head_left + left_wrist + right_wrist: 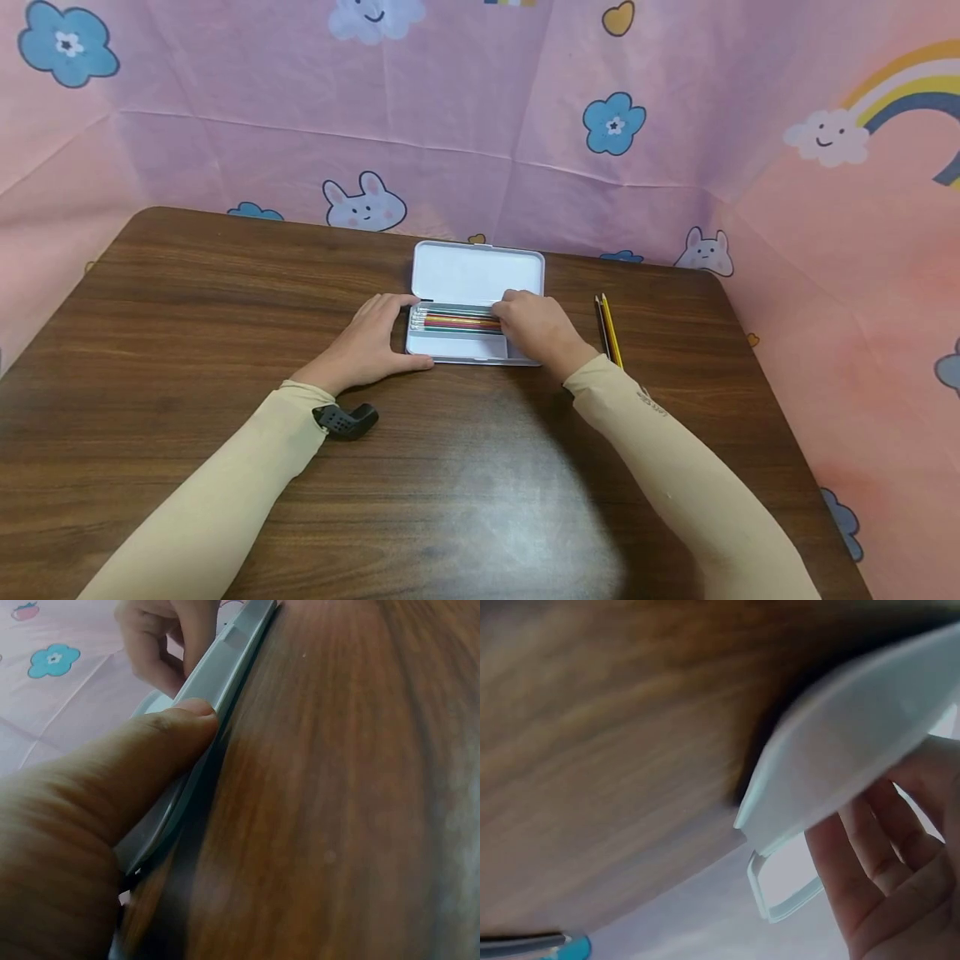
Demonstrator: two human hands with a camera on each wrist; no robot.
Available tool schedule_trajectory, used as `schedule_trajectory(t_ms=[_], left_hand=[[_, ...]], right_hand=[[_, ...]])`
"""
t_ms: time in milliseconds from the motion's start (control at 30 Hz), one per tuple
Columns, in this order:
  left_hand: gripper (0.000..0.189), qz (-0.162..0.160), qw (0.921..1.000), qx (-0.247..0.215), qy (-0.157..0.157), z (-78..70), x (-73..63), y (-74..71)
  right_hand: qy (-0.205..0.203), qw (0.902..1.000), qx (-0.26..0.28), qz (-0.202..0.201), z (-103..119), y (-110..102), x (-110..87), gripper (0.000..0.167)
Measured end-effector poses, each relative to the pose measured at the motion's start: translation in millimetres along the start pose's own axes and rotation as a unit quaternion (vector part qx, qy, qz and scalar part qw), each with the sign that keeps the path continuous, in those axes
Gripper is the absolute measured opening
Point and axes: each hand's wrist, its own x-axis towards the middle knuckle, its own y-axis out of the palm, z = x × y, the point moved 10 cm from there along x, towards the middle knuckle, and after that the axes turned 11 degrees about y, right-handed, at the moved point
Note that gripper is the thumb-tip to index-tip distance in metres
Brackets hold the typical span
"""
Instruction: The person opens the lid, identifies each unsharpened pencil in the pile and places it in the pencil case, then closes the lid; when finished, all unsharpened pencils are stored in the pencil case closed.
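Note:
A white pencil case (pixel 457 347) lies on the table with its lid (pixel 478 273) tipped back. Several striped pencils (pixel 457 320) lie side by side in its rear compartment, their right ends hidden under my right hand (pixel 542 327). That hand reaches into the case from the right with curled fingers at the pencils; its fingertips are hidden in the head view. My left hand (pixel 369 342) holds the case's left end, index finger at the hinge corner and thumb along the front. In the left wrist view the thumb (pixel 150 754) presses the case's edge (pixel 232 656).
To the right of the case lie a yellow pencil (pixel 611 329) and a dark pencil (pixel 601 321), partly behind my right forearm. The brown wooden table (pixel 420 500) meets a patterned pink cloth (pixel 480 125) at its back and sides.

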Motion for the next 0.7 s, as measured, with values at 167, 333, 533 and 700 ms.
schedule_trajectory(t_ms=[167,333,533,700], left_hand=[[0.106,0.005,1.0,0.003,0.0,-0.6,0.3,0.0],[0.108,0.01,0.9999,-0.003,0.004,0.7,1.4,1.7],[0.088,-0.031,0.9983,-0.049,-0.008,9.1,2.8,-8.4],[0.062,-0.085,0.9894,-0.106,-0.051,18.3,7.2,-23.9]], right_hand=[[0.077,0.9849,0.155,-0.001,-31,-10,-8.0,0.018],[0.206,0.9054,0.371,-0.016,-88,-6,-24.5,0.019],[0.262,0.8206,0.504,0.066,-116,25,-34.4,0.031],[0.268,0.7977,0.525,0.126,-117,41,-37.1,0.041]])
